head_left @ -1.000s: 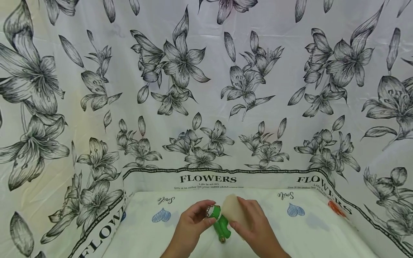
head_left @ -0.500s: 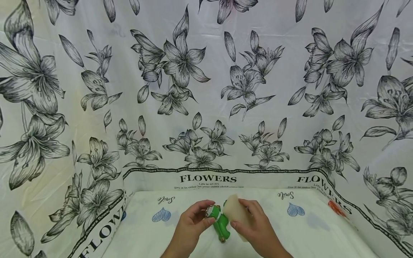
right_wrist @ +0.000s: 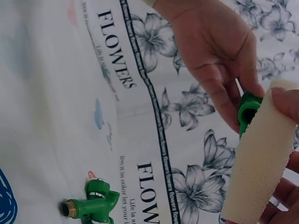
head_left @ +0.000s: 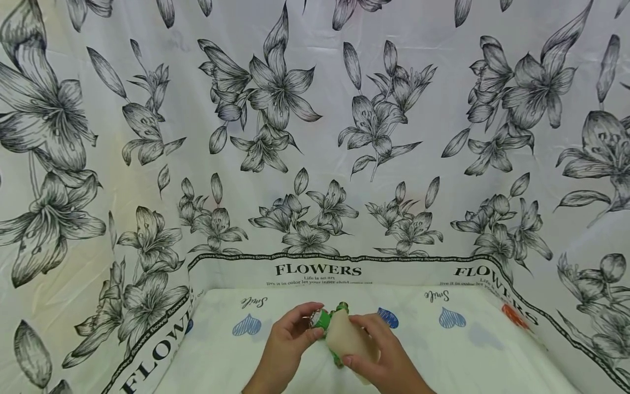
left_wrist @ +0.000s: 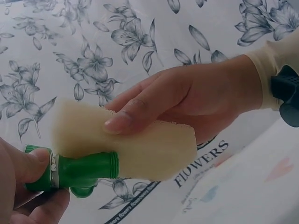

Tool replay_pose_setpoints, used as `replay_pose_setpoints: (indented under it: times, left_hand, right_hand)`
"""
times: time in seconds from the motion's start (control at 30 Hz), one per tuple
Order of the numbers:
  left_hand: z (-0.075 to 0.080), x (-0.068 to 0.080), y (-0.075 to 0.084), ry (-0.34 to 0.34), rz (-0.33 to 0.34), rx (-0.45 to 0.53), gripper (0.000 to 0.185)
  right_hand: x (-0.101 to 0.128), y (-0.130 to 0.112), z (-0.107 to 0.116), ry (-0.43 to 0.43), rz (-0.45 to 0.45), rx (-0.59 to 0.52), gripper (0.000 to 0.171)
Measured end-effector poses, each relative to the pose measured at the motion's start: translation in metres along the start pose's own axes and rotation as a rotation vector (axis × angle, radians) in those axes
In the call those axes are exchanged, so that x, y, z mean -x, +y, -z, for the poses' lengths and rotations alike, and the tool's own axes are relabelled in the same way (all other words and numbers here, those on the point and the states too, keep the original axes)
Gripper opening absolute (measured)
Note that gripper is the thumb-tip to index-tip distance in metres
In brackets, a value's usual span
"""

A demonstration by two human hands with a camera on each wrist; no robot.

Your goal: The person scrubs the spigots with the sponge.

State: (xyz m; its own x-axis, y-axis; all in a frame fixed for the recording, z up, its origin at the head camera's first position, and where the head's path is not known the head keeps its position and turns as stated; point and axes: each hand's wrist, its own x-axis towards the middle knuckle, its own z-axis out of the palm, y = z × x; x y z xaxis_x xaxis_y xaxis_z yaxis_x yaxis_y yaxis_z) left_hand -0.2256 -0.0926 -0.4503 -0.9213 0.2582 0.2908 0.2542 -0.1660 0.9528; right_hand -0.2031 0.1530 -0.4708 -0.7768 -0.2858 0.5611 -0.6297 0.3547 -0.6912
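On the left of the head view, a blue heart is printed on the white cloth spread beneath your hands. Next to its right comes your left hand, thumb and fingers pinching one end of a green fitting, so that grip is narrow and full. The fitting sits in front of you, near the middle; the left wrist view shows a pale, beaded band round it by your thumb, and a ribbed far end. Beside it, a cream sponge covers part of its body in the head view, though you cannot be sure from here whether the two touch. Your right hand holds that sponge, thumb on one face and fingers round the other side. In the right wrist view, another green fitting with a brass threaded end shows apart from both your hands. Just beyond your right fingers is a darker blue heart; farther right is a striped heart under upside-down "Smile" lettering, then an orange mark.
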Motion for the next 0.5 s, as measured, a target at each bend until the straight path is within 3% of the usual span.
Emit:
replay_pose_setpoints:
  times: [0.1,0.3,0.5]
  left_hand:
    - [0.0004,-0.0011,-0.0005,0.006,0.010,-0.004,0.046]
    - [0.0022,-0.0027,-0.0021,0.019,0.043,-0.011,0.047]
    - [0.0034,-0.0036,-0.0054,0.028,0.046,-0.008,0.047]
  right_hand:
    - [0.0007,-0.0024,-0.0017,-0.010,0.040,0.005,0.056]
    - [0.0005,-0.0070,-0.0030,-0.050,0.027,-0.021,0.057]
    - [0.0003,-0.0046,-0.0058,-0.025,0.078,-0.017,0.062]
